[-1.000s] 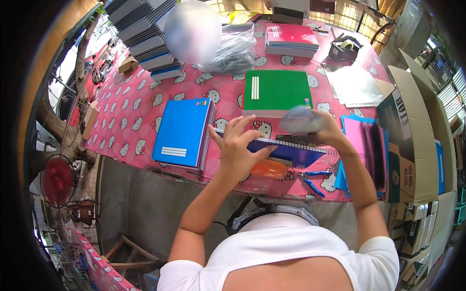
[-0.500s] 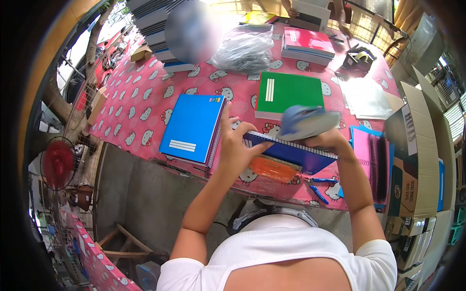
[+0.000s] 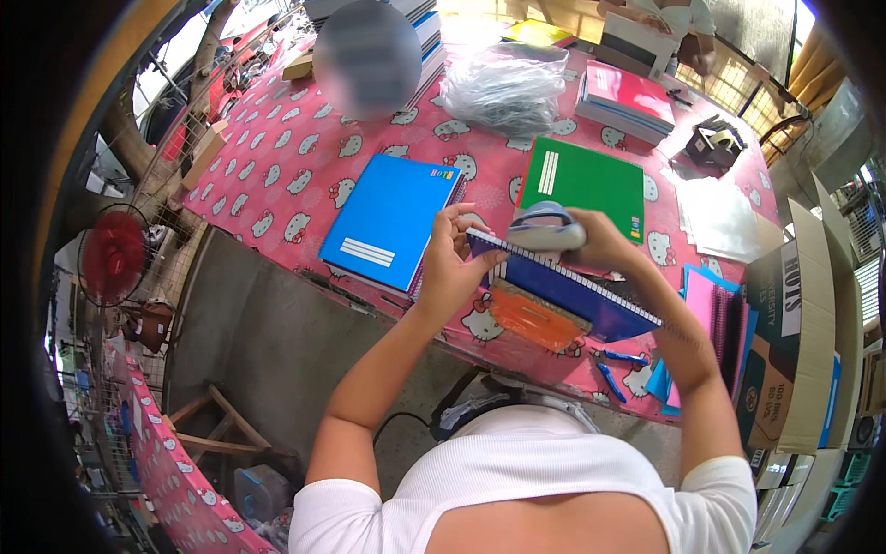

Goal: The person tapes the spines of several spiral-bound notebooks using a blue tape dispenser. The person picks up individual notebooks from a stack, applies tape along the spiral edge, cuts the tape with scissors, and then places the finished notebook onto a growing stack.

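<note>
My left hand [image 3: 454, 258] pinches the left end of a dark blue notebook [image 3: 563, 291], which is tilted on its edge with a row of punched holes along the top. My right hand [image 3: 600, 242] grips a rounded blue-and-white handheld tool [image 3: 544, 229], blurred, just above the holes. A thin coil [image 3: 683, 334] trails from the notebook's right end, past my right forearm. An orange object [image 3: 535, 317] lies under the notebook. Left of my left hand is a stack of bright blue notebooks [image 3: 392, 222]; beyond the tool lies a green notebook stack [image 3: 591, 180].
Blue-handled cutters [image 3: 616, 369] lie by the near edge. Pink covers and dark coils [image 3: 706, 342] are at the right, beside open cardboard boxes [image 3: 784, 342]. Farther back are clear plastic [image 3: 508, 88], red notebooks [image 3: 628, 92], a tape dispenser [image 3: 715, 143] and another person [image 3: 683, 28].
My right hand has moved up and left with the tool, toward the notebook's left end. My left hand keeps its hold. The view has shifted slightly.
</note>
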The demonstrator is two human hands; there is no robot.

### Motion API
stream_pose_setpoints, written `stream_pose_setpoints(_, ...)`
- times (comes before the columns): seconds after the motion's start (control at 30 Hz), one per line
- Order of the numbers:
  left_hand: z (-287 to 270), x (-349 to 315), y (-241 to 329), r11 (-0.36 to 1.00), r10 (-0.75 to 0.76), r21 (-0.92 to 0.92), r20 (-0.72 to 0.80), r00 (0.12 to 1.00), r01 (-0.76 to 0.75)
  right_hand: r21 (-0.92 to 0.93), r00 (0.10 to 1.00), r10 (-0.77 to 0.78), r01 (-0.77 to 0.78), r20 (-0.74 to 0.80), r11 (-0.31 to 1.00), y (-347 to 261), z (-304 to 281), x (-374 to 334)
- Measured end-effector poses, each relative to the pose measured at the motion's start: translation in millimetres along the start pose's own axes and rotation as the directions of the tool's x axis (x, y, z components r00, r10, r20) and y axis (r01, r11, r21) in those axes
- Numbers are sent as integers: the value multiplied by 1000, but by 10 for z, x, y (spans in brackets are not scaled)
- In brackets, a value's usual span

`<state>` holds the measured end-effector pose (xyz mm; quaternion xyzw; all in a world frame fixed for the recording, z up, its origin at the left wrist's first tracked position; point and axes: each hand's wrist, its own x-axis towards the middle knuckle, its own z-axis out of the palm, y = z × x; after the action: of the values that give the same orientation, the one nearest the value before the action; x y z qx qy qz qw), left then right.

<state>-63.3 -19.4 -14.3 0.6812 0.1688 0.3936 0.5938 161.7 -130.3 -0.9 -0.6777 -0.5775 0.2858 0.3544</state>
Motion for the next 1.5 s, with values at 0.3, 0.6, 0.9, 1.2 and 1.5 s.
stream_pose_setpoints(0.3, -195, -19, -98, 973, -190, -143, -40, 981, 183, -641, 992, 74, -125, -106, 757, 37, 6, 170)
stream_pose_setpoints(0.6, -239, 87, -95, 936, -255, -231, 79, 964, 267, 407, 999, -36, 47, -34, 912, 120, -93, -116)
stream_pose_setpoints(0.9, -182, 27, -343, 895, -217, -334, 255, 942, 296, -45, 974, 211, -208, 84, 977, 774, -103, -560)
stream_pose_setpoints(1.2, 40, 32, -434, 827, -183, -517, 124, 975, 221, -771, 849, -353, -97, -394, 629, -1207, 259, -216)
stream_pose_setpoints(1.5, 56, -16, -456, 826, -188, -522, 100, 977, 212, -831, 969, -132, -104, -208, 546, -952, 1104, -672)
